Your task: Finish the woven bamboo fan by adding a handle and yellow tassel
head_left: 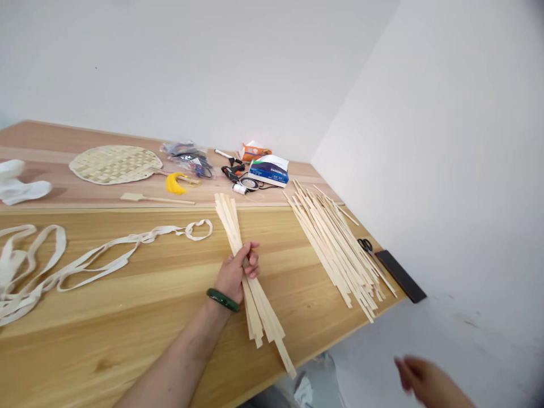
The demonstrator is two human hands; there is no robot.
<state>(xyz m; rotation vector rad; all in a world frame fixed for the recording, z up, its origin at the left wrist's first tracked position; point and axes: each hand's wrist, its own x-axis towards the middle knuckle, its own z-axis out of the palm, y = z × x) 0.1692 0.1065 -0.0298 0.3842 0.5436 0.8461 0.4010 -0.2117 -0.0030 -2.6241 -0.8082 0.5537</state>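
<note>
My left hand, with a green bangle on the wrist, is closed round a bundle of pale bamboo strips held just above the wooden table. The bundle runs from the table's middle toward its near edge. My right hand is off the table at the lower right, blurred, and its fingers cannot be read. A larger pile of bamboo strips lies to the right of the bundle.
Black scissors and a dark flat bar lie by the right edge. White ribbon loops spread at the left. At the back are a woven fan, a yellow tassel, a blue-white box and small tools.
</note>
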